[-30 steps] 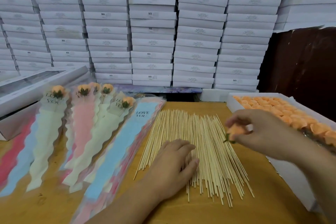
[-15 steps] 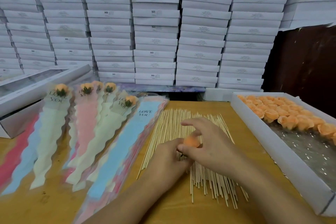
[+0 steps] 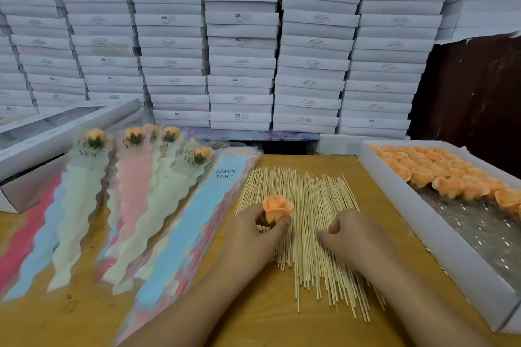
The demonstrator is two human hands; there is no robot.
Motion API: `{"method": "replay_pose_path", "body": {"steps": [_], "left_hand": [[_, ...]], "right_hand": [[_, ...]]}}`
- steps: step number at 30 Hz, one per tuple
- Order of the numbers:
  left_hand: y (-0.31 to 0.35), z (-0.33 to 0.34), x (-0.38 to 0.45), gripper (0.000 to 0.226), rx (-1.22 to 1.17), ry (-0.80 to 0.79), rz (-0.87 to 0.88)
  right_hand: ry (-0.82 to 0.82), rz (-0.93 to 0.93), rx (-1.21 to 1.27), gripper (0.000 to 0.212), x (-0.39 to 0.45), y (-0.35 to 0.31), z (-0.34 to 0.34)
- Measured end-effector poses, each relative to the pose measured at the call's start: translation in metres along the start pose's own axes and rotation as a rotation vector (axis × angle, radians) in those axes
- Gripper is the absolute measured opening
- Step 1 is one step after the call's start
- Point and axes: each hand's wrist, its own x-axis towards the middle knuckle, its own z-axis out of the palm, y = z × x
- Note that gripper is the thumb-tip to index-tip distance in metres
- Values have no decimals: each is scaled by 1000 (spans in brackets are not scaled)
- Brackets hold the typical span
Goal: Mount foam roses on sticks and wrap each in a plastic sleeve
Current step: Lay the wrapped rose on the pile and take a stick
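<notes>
The left hand [image 3: 253, 229] pinches a small peach-orange foam rose [image 3: 277, 208] by its green base, above a spread of thin pale wooden sticks [image 3: 310, 222] on the tabletop [image 3: 282, 329]. The right hand [image 3: 349, 236] rests curled on the sticks (whether it pinches one cannot be told). The rose looks light and crushable, so holding the base seems safest.

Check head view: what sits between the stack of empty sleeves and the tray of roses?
The spread of bamboo sticks on the table, both hands over it: the left hand grips a foam rose, the right hand presses on the sticks.
</notes>
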Motion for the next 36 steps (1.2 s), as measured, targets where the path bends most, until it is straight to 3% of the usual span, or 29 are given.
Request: {"method": "replay_pose_path", "body": {"steps": [4, 10, 17, 23, 30, 33, 36], "left_hand": [[-1, 0, 1, 18, -4, -2, -20], [-2, 2, 3, 11, -52, 27, -32], [-3, -2, 8, 20, -166, 35, -126], [-2, -13, 16, 27, -615, -17, -423], [-7, -27, 26, 44, -1041, -52, -532], [-10, -27, 29, 46, -1057, -66, -537], [-14, -27, 30, 40, -922, -50, -537]], "right_hand": [[-74, 44, 29, 51, 1, -1, -2], [-140, 69, 90, 43, 0, -2, -4], [-199, 52, 279, 48, 4, 4, -14], [-143, -88, 388, 38, 0, 7, -27], [-138, -56, 586, 16, -9, 6, -44], [-129, -27, 689, 13, -8, 5, -44], [-104, -6, 776, 11, -6, 6, -44]]}}
